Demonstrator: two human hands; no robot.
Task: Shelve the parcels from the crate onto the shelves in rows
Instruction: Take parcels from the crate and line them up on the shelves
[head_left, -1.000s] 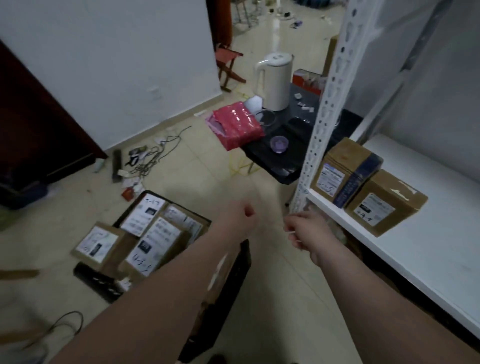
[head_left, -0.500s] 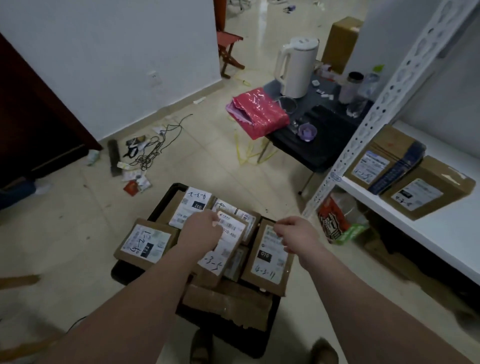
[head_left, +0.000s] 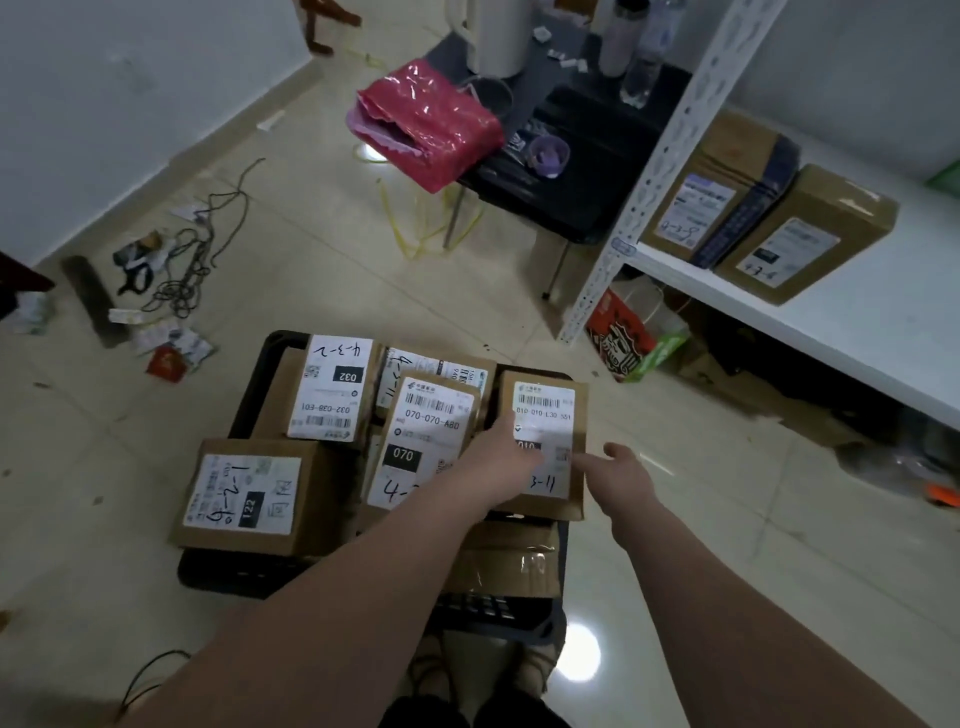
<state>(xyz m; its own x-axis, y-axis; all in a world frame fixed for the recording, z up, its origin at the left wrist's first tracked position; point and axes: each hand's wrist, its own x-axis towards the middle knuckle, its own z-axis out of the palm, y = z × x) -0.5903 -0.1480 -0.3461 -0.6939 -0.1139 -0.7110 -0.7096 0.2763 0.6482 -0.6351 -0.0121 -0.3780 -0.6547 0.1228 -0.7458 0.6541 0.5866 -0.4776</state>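
Reaching into the crate (head_left: 244, 569), both hands have dropped from shelf height in the last second: the left hand (head_left: 496, 460) rests straight fingers (head_left: 501, 434) on the 010-labelled parcel (head_left: 545, 402), and the right hand (head_left: 621, 467) hangs open just beside its edge, gripping nothing. That parcel is likely the next pick. Farther off, two shelved parcels (head_left: 802, 234) already stand on the shelf (head_left: 883, 332).

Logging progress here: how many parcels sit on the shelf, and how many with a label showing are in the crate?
Parcels on the shelf: 2
Labelled parcels in the crate: 5
Total: 7
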